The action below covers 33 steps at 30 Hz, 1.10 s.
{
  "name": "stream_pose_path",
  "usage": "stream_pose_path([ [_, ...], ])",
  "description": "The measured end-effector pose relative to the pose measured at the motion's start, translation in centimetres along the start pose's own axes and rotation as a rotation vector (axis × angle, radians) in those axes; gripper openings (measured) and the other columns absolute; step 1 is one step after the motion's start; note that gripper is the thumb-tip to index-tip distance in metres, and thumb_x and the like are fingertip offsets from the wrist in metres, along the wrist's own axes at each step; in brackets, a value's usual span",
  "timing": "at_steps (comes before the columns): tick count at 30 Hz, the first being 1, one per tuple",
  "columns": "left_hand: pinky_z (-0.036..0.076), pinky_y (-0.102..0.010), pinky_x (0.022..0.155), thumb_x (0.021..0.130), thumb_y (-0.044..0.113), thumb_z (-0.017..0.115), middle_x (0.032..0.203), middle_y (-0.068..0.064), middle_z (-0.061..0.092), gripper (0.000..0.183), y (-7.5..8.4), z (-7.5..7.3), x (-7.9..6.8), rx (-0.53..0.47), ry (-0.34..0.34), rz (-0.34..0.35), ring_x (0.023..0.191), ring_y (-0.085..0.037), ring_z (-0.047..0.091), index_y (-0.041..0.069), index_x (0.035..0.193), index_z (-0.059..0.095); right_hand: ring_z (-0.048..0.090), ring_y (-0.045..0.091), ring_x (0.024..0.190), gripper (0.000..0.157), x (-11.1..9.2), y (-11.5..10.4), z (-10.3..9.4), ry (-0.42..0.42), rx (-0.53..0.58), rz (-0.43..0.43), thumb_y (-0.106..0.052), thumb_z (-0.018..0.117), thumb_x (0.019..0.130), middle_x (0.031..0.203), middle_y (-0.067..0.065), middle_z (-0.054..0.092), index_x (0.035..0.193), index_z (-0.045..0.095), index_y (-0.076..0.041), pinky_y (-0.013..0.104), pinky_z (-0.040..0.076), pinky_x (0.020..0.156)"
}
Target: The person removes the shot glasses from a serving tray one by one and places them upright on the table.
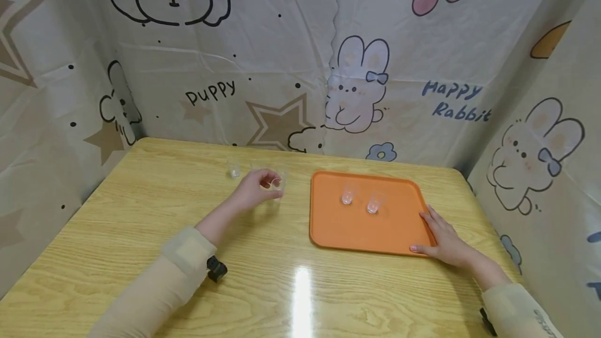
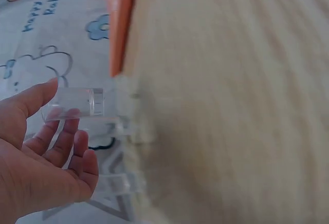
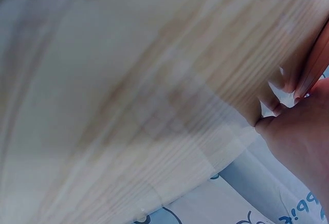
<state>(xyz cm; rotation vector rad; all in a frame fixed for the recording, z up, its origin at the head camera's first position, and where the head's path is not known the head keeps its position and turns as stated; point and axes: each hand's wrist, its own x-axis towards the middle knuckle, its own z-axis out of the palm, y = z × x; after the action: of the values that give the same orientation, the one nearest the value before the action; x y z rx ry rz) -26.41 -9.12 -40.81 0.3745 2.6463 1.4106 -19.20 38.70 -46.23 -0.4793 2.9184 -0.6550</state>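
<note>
In the head view my left hand [image 1: 257,188] pinches a clear shot glass [image 1: 278,192] between thumb and fingers, left of the orange tray [image 1: 328,233]. The left wrist view shows this shot glass [image 2: 77,102] with its thick base turned toward the table, thumb on one side and fingertips on the other. My right hand [image 1: 446,239] grips the tray's right edge near the front corner, thumb on the rim. Two more shot glasses, one on the left [image 1: 347,195] and one on the right [image 1: 373,204], stand upright on the tray.
Another shot glass [image 1: 234,170] stands on the wooden table [image 1: 263,275] left of my left hand, and one more is partly hidden behind that hand. A printed cloth [image 1: 281,67] hangs along the back and both sides of the table.
</note>
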Motion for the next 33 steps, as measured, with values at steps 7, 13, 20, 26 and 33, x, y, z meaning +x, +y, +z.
stream_pose_path([
  [7,0.039,-0.033,0.08,0.074,0.017,0.072,0.099,-0.007,0.056,0.031,-1.2,0.8,0.3,-0.003,-0.012,-0.049,0.094,-0.026,0.048,0.007,0.101,0.059,0.006,0.048,0.129,0.095,0.1,0.0,-0.1,-0.001,-0.006,0.005,-0.041,0.069,0.073,0.145,0.026,0.002,0.138,0.018,0.005,0.067,0.01,0.092],
  [13,0.04,-0.033,0.08,0.074,0.016,0.072,0.099,-0.006,0.058,0.034,-1.7,1.3,0.5,0.0,-0.033,-0.064,0.094,-0.025,0.049,0.007,0.104,0.058,0.007,0.047,0.129,0.095,0.1,0.0,0.0,-0.007,-0.006,0.007,-0.042,0.069,0.073,0.145,0.025,0.002,0.138,0.018,0.005,0.066,0.011,0.093],
  [20,0.04,-0.033,0.081,0.074,0.017,0.072,0.101,-0.006,0.057,0.037,-1.7,1.4,0.5,-0.001,-0.039,-0.075,0.095,-0.026,0.048,0.007,0.107,0.057,0.006,0.046,0.129,0.095,0.1,0.0,0.0,-0.008,-0.001,0.009,-0.042,0.069,0.073,0.146,0.025,0.002,0.138,0.018,0.004,0.066,0.01,0.093],
  [26,0.041,-0.037,0.086,0.073,0.018,0.073,0.112,-0.007,0.055,0.047,-1.5,1.0,0.2,-0.001,-0.042,-0.074,0.101,-0.026,0.048,0.008,0.115,0.054,0.006,0.046,0.129,0.095,0.1,-0.1,-0.1,-0.002,-0.001,0.002,-0.041,0.069,0.073,0.145,0.025,0.002,0.138,0.018,0.005,0.067,0.009,0.093],
  [33,0.039,-0.039,0.09,0.073,0.023,0.073,0.117,-0.005,0.053,0.054,-0.4,0.1,-0.4,-0.004,-0.039,-0.067,0.108,-0.025,0.045,0.01,0.12,0.049,0.006,0.046,0.13,0.095,0.0,0.0,0.0,0.003,-0.003,0.005,-0.042,0.069,0.073,0.146,0.025,0.002,0.138,0.018,0.004,0.067,0.009,0.093],
])
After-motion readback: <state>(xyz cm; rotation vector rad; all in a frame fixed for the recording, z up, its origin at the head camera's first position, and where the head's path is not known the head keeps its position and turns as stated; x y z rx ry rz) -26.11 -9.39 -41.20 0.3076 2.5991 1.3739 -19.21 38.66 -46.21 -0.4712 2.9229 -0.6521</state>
